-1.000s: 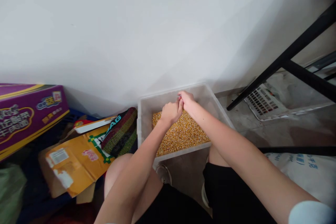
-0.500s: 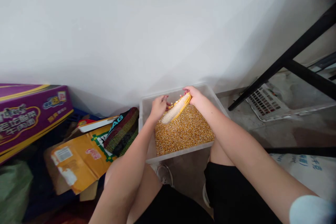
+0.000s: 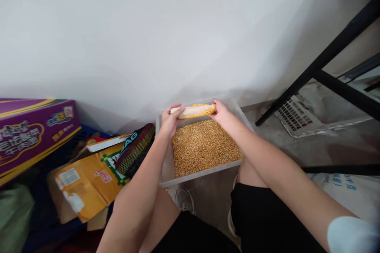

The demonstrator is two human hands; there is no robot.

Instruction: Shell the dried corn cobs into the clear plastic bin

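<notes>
A partly stripped corn cob lies level between my two hands, its bare pale side upward and yellow kernels along its lower and upper edges. My left hand grips the left end, thumb on top. At the right end my right hand is closed round the cob. Below them is a translucent plastic bin with a thick layer of loose corn kernels inside. The cob is held above the kernels, near the bin's far side.
On the left are a purple carton, a flattened yellow box and a mesh bag. A black metal frame rises at the right, with a white basket behind it. A printed white sack lies lower right. The white wall is close behind the bin.
The cob has swung from a slant to nearly level, its left end rising away from the kernels. My left hand, earlier at the cob's edge, now grips its left end.
</notes>
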